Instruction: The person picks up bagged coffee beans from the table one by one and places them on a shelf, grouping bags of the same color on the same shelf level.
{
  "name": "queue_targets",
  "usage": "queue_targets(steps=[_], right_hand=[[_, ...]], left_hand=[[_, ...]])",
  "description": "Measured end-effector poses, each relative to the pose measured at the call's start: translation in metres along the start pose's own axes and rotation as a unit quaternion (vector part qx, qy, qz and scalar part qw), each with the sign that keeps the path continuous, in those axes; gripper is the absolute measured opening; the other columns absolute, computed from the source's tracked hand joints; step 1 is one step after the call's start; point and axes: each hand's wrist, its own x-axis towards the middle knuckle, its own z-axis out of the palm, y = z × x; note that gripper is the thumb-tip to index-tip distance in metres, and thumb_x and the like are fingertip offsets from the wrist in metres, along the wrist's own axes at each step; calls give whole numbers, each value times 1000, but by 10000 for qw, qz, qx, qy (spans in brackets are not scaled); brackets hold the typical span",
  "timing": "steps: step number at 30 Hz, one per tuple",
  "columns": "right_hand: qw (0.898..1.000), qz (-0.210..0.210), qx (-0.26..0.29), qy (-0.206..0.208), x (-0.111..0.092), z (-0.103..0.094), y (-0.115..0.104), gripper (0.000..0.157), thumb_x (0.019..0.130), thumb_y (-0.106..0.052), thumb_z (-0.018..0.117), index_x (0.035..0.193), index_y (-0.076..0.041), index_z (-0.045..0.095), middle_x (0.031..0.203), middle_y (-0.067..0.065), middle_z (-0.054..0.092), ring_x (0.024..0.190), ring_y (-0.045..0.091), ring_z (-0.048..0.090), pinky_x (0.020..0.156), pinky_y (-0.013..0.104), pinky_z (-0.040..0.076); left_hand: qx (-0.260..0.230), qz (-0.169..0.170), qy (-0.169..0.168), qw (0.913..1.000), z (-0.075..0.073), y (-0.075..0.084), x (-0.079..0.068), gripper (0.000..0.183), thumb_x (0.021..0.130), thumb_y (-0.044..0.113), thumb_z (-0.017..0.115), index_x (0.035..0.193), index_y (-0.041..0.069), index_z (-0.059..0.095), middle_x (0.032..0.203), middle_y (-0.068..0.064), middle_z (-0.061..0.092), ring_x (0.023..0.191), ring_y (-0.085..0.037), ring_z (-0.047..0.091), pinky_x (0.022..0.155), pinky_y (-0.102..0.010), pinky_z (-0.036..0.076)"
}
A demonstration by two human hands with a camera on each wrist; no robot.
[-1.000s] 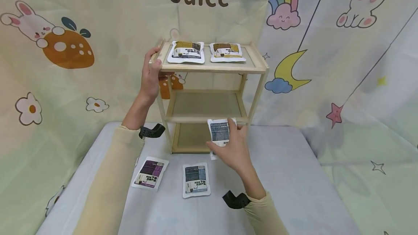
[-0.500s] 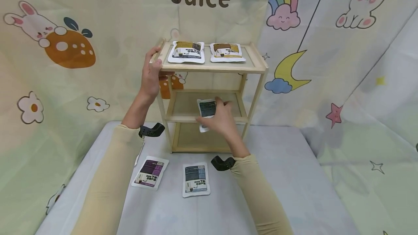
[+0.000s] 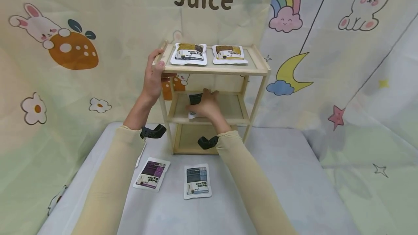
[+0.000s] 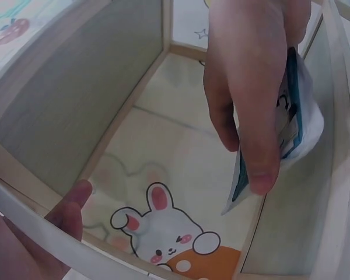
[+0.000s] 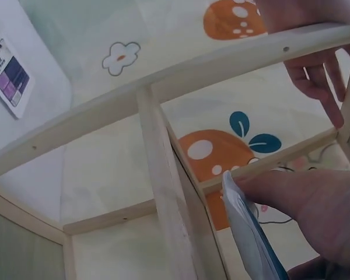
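A three-tier wooden rack (image 3: 212, 70) stands at the back of the table. My left hand (image 3: 152, 81) grips the left end of its top tier, thumb above and fingers beneath. Inside the rack, over the left half of the middle shelf (image 3: 230, 105), my right hand (image 3: 208, 106) pinches a white pouch with a dark blue-green label (image 3: 195, 99). Thumb and fingers cover much of that pouch. In the left wrist view the pouch (image 4: 306, 116) is tilted close over the shelf panel, and in the right wrist view its white edge (image 5: 245, 233) shows beside the thumb.
Two yellow-and-brown-labelled pouches lie on the top tier, one left (image 3: 188, 55) and one right (image 3: 229, 54). On the table in front are a purple-labelled pouch (image 3: 151, 174) and a blue-labelled pouch (image 3: 197, 181). A printed cloth (image 3: 98, 93) hangs close behind.
My right hand has carried its pouch from in front of the rack up, leftward and in over the middle shelf. The left hand keeps its grip on the top tier.
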Motion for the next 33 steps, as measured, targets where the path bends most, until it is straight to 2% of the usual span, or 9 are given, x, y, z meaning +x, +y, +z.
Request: queue_targets(steps=[7, 11, 15, 18, 22, 25, 27, 30, 33], right_hand=[[9985, 285, -456, 103, 15, 14, -6, 87, 72, -47, 80, 134, 2, 42, 124, 23, 37, 103, 30, 43, 79, 36, 49], [9950, 498, -864, 105, 21, 25, -10, 81, 74, -51, 77, 125, 3, 46, 121, 21, 42, 102, 28, 42, 75, 32, 48], [9940, 646, -863, 158, 24, 32, -17, 79, 73, -51, 78, 122, 3, 48, 119, 21, 42, 98, 27, 44, 74, 32, 48], [9947, 704, -740, 86, 25, 35, -19, 87, 72, -51, 79, 129, 5, 45, 129, 26, 37, 101, 29, 49, 79, 33, 50], [9934, 692, -895, -197, 30, 37, -20, 95, 75, -52, 76, 138, 7, 37, 140, 25, 36, 121, 36, 40, 95, 35, 44], [9924, 507, -1090, -280, 31, 35, -20, 87, 77, -51, 74, 134, 6, 41, 134, 18, 46, 128, 38, 29, 107, 39, 31], [9926, 391, -1122, -254, 30, 34, -21, 81, 78, -50, 73, 130, 6, 46, 129, 17, 50, 127, 39, 31, 110, 41, 24], [9933, 375, -1065, -247, 26, 33, -21, 76, 79, -49, 73, 126, 5, 48, 127, 21, 47, 122, 37, 36, 105, 41, 32], [9899, 353, -1351, -233, 23, 34, -20, 81, 79, -55, 71, 130, 3, 47, 129, 23, 44, 118, 35, 40, 97, 42, 39]], left_hand=[[76, 17, -5, 10000, -1, 1, 0, 57, 93, 43, 35, 144, 18, 33, 126, -16, 45, 88, -33, 56, 73, -40, 43], [57, -14, 13, 10000, 0, 2, -1, 57, 92, 43, 35, 144, 17, 33, 124, -16, 46, 88, -37, 56, 73, -43, 43], [22, -12, 13, 10000, 0, 2, -1, 55, 93, 41, 35, 144, 18, 34, 126, -16, 45, 90, -40, 56, 72, -42, 43], [41, 2, 4, 10000, -1, 0, -2, 55, 93, 42, 35, 144, 19, 34, 126, -16, 45, 90, -39, 56, 72, -40, 43], [35, 22, -24, 10000, -1, -1, 0, 55, 93, 41, 35, 143, 18, 34, 125, -16, 46, 89, -40, 56, 71, -40, 42], [50, 20, -10, 10000, -1, -1, 1, 56, 93, 42, 36, 143, 18, 34, 125, -17, 46, 89, -40, 56, 71, -41, 42], [66, 8, 8, 10000, -1, -1, 1, 56, 93, 42, 36, 143, 18, 34, 124, -17, 46, 89, -40, 56, 71, -41, 42], [78, -39, 28, 10000, -1, 0, 0, 57, 92, 43, 36, 143, 19, 34, 124, -17, 46, 90, -41, 56, 71, -39, 43], [42, -50, 27, 10000, 0, 0, 0, 57, 92, 42, 36, 143, 19, 34, 125, -17, 46, 90, -41, 56, 71, -39, 42]])
